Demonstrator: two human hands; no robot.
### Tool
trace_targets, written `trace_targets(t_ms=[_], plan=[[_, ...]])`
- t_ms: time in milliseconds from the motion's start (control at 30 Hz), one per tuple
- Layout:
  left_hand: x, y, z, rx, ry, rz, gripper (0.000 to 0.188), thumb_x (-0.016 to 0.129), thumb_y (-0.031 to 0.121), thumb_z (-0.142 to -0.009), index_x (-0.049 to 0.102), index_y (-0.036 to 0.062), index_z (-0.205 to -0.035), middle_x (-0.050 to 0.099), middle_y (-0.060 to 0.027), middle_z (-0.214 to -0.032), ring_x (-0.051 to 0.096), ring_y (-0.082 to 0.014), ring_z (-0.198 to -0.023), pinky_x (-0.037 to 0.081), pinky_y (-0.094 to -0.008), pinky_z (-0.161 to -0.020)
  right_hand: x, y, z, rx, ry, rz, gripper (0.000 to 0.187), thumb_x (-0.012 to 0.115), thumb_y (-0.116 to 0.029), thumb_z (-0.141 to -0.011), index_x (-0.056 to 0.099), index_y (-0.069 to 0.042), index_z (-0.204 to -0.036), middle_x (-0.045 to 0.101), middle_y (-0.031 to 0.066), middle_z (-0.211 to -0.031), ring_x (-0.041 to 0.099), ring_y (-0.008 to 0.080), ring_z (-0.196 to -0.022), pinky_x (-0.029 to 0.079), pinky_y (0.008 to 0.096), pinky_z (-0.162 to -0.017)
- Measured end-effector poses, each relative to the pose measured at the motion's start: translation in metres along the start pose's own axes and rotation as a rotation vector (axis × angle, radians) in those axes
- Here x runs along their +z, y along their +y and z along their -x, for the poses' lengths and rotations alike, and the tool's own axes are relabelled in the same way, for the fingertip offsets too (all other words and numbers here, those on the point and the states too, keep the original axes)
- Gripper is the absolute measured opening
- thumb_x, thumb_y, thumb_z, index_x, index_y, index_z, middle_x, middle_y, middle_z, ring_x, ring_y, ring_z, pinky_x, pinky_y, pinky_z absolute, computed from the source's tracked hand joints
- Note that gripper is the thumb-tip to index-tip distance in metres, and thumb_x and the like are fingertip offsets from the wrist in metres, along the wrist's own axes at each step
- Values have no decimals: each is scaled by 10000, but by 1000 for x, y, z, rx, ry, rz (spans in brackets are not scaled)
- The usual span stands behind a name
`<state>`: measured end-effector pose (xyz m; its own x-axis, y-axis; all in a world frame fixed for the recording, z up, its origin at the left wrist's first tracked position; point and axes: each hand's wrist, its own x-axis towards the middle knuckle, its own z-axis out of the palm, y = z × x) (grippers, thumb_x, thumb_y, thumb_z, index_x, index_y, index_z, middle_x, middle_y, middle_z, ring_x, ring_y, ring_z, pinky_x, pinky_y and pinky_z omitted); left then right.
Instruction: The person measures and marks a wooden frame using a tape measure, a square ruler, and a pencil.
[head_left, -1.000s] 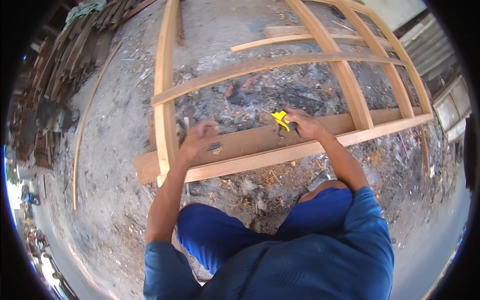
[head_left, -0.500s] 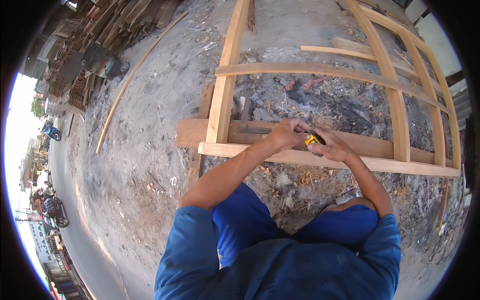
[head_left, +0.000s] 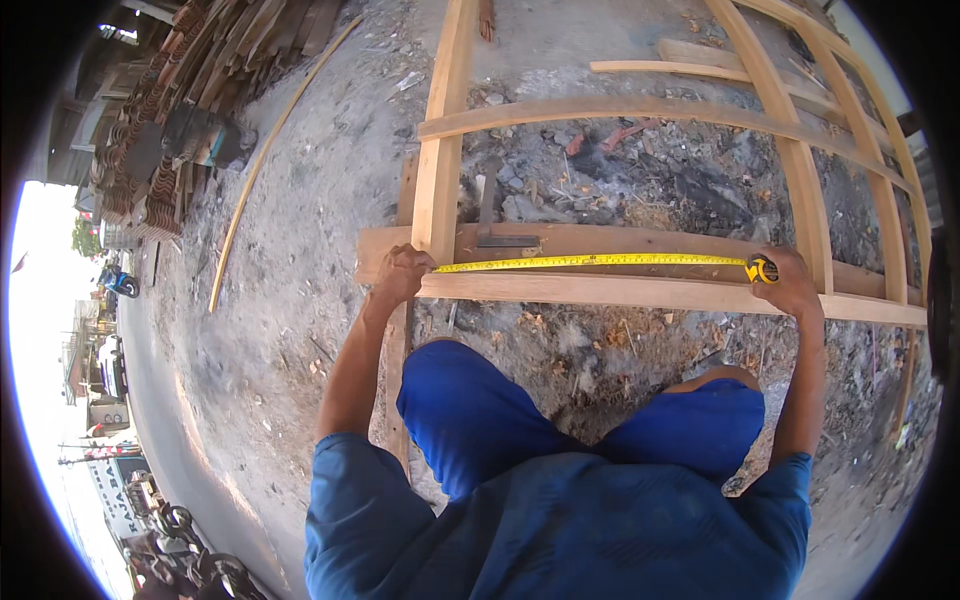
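Note:
A yellow tape measure (head_left: 600,260) is stretched out between my two hands, just above the near rail (head_left: 600,291) of a wooden frame. My left hand (head_left: 404,270) pinches the end of the blade at the frame's left corner, against the left upright beam (head_left: 440,170). The black and yellow case sits in my right hand (head_left: 787,282), fingers wrapped round it, close to the right upright beam (head_left: 800,200). A metal carpenter's square (head_left: 505,240) lies behind the tape on a wide brown plank (head_left: 600,238).
A thin crossbar (head_left: 640,108) spans the frame further back. A long thin strip of wood (head_left: 265,165) lies on the dirt at left. Stacked planks and roof tiles (head_left: 165,190) rise at the far left, beside a road (head_left: 185,440) with parked motorbikes (head_left: 200,570).
My hands were together near the middle of the near rail. They have moved apart, left hand leftward and right hand rightward, drawing the blade out of the case.

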<state>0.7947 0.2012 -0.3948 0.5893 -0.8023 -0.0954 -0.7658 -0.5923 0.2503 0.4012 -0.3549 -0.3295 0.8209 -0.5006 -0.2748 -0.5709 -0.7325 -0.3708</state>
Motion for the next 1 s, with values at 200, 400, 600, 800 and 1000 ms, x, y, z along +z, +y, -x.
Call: trace_targets(t_ms=[200,400,600,800,1000], plan=[[7,-5,-22,-164,17,132,146,623,84,-858,761,73,-903,695,-195,-957,648,-379,-962,512,-465,-918,-6,25,18,56,-12,-86,624,845,-217,-657,687,-53,-1238,661,191,-1182,586,356,-1177,451,421,-1048],[10,-7,-10,8,-27,-28,111,616,52,-885,721,59,-917,670,-189,-943,635,-384,-945,519,-487,-864,-25,79,25,151,64,-35,563,819,-264,-674,718,-128,-1211,686,166,-1158,615,355,-1149,452,439,-1049],[6,7,-21,-46,-56,-24,83,622,10,-859,695,41,-883,628,-188,-879,631,-378,-890,509,-479,-817,-59,194,52,282,295,226,582,796,-221,-670,719,-203,-1246,698,141,-1171,618,334,-1160,441,467,-1063],[7,-6,-21,-79,-71,-80,82,619,10,-849,693,42,-860,620,-193,-848,623,-383,-862,505,-482,-798,-41,243,51,295,325,243,584,766,-174,-692,706,-247,-1268,664,128,-1257,584,370,-1203,439,480,-1072],[4,0,-22,-84,-119,-125,75,627,16,-864,699,36,-869,624,-215,-886,629,-404,-878,505,-501,-795,-45,252,49,424,399,302,565,770,-134,-709,707,-247,-1259,629,114,-1323,535,406,-1232,457,503,-1034]])
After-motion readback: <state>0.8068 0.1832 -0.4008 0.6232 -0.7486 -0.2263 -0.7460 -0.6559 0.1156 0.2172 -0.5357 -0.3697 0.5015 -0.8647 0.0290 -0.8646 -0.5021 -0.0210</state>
